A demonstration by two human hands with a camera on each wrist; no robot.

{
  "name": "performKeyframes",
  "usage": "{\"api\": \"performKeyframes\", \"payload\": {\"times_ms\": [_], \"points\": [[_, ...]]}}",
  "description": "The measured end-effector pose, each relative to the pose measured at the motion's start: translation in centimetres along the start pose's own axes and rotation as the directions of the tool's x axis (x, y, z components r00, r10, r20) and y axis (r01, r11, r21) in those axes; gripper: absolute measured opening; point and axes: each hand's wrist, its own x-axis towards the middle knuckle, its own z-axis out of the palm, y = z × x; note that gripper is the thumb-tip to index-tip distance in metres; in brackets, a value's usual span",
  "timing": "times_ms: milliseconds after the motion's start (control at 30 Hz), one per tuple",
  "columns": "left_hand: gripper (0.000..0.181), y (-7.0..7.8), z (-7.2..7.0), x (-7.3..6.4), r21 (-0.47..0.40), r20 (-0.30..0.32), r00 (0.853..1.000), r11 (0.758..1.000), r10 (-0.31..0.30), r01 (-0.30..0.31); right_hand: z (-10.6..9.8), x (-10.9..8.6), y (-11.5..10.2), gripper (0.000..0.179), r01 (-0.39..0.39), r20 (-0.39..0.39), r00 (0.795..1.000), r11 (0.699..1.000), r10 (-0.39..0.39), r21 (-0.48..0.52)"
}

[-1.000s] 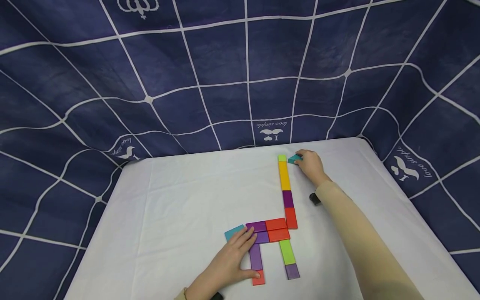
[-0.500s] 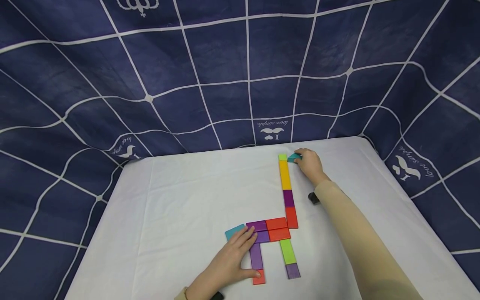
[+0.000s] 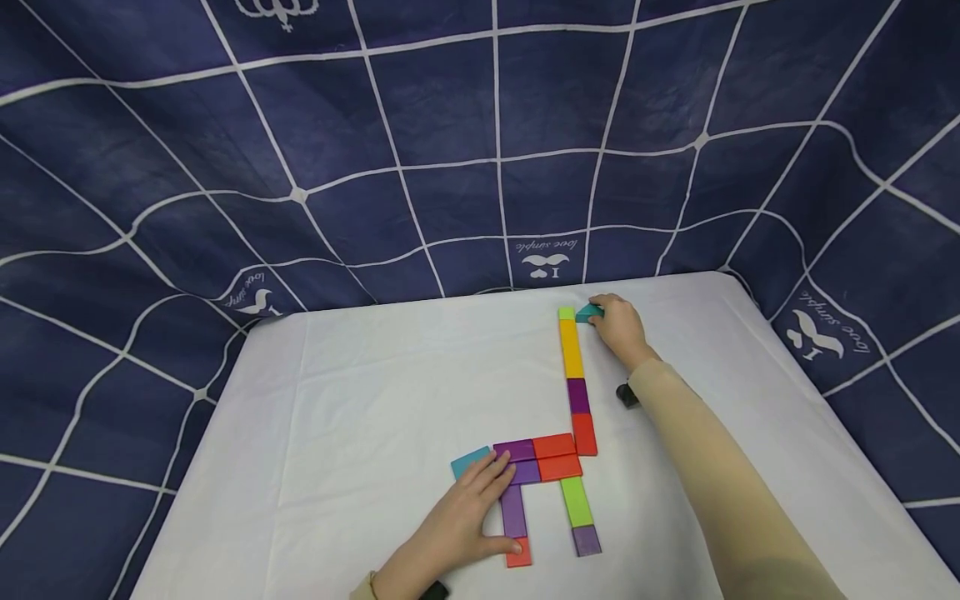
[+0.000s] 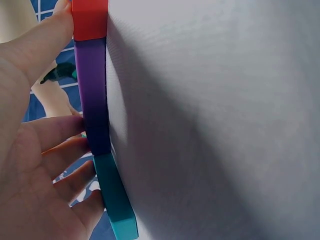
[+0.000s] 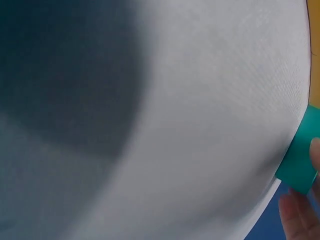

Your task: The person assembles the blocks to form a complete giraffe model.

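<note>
My right hand (image 3: 622, 329) pinches a teal, wedge-looking block (image 3: 588, 313) between thumb and fingers, down at the table. This block sits beside the small light green block (image 3: 566, 313) topping a column of yellow (image 3: 572, 348), purple (image 3: 577, 396) and red (image 3: 584, 434) blocks. In the right wrist view the teal block (image 5: 298, 152) meets the yellow one at a corner. My left hand (image 3: 459, 525) spreads over the lower left blocks. Its fingertips rest near another teal block (image 3: 468, 462) and the purple blocks (image 3: 513, 451); its thumb touches a small red block (image 3: 519, 553).
Two red blocks (image 3: 553, 446) lie side by side in the middle. Below them hangs a leg of lime (image 3: 576, 502) and purple (image 3: 586, 541) blocks. White cloth covers the table (image 3: 375, 392); a dark blue curtain (image 3: 442, 200) rises behind and at both sides.
My right hand has edged the teal block slightly left, closer to the light green block. The left hand and the other blocks stay put.
</note>
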Motion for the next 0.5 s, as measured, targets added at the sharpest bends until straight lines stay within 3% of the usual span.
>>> {"api": "performKeyframes", "payload": {"times_ms": [133, 267, 500], "points": [[0.096, 0.0, -0.1, 0.0, 0.005, -0.009, 1.0, 1.0, 0.006, -0.006, 0.0, 0.2, -0.1, 0.046, 0.077, 0.079, 0.994, 0.997, -0.078, 0.008], [0.096, 0.0, 0.0, 0.0, 0.005, 0.004, 1.0, 1.0, -0.01, 0.01, 0.2, 0.2, -0.5, 0.052, 0.167, 0.177, 0.971, 0.986, -0.161, -0.021], [0.096, 0.1, -0.1, 0.1, -0.007, 0.022, 1.0, 1.0, -0.02, 0.02, 0.7, 0.1, -1.3, 0.059, 0.223, 0.294, 0.941, 0.961, -0.168, -0.164]]}}
